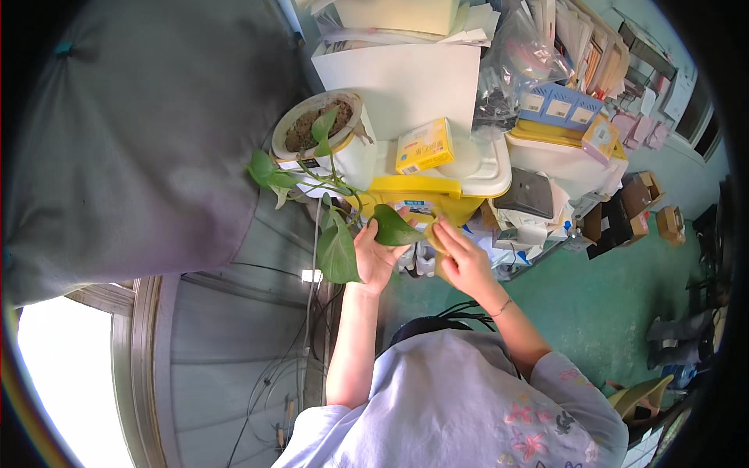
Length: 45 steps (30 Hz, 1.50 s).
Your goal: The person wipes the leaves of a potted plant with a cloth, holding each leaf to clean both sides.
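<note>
A trailing green houseplant grows from a white pot [357, 158] with soil at its top. My left hand [377, 251] supports one large green leaf [393, 227] from below, its fingers behind the leaf. Another broad leaf [337, 251] hangs beside my left wrist. My right hand [465, 257] holds a yellowish cloth [436, 238] near the tip of the supported leaf; whether the cloth touches the leaf is blurred.
The pot stands beside a yellow-and-white storage bin [421, 186] with a yellow carton [425, 146] on its lid. A dark grey curtain [146, 146] hangs at left. Papers and a grey folder [525, 192] are stacked at right; cables [310, 281] run down beside the wall.
</note>
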Tool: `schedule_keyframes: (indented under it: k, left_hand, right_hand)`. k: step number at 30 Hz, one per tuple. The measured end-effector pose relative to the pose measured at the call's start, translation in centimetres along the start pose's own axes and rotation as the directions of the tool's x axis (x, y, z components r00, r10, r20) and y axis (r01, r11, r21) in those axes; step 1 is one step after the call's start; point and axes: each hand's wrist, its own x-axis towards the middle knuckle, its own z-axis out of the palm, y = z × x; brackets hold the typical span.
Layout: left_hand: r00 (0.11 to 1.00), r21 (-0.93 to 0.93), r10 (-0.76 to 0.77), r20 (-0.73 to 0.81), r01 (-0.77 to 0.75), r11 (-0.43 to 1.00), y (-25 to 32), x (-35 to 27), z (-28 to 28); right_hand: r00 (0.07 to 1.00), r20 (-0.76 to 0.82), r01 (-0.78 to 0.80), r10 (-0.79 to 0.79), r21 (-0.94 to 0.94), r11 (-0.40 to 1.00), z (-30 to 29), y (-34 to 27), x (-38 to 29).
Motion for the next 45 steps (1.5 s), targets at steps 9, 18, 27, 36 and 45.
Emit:
schedule_keyframes:
  k: [9, 18, 27, 36, 45]
  left_hand:
    - [0.999, 0.012, -0.034, -0.021, 0.035, 0.999, -0.9, 0.1, -0.4]
    - [1.000, -0.106, -0.002, 0.016, 0.004, 0.994, -1.9, 0.6, -3.9]
    - [0.893, 0.398, 0.304, -0.333, -0.159, 0.903, -3.8, 1.7, -2.2]
    - [0.811, 0.941, 0.513, 0.283, -0.339, 0.017, -2.6, 0.1, -1.1]
    - [0.816, 0.914, 0.441, 0.375, -0.405, -0.027, -2.5, 1.0, -0.8]
  right_hand:
    - [0.955, -0.039, -0.232, 0.293, 0.516, 0.824, -0.5, 0.9, -0.1]
    - [0.786, 0.304, -0.432, 0.538, 0.893, 0.126, -0.7, 1.1, 2.5]
    - [0.767, 0.545, -0.585, 0.340, 0.811, 0.019, 2.5, -1.8, 5.3]
    - [0.755, 0.604, -0.624, 0.255, 0.781, -0.004, 2.0, -1.8, 4.5]
    - [0.736, 0.626, -0.648, 0.259, 0.761, 0.001, 0.9, -1.7, 3.2]
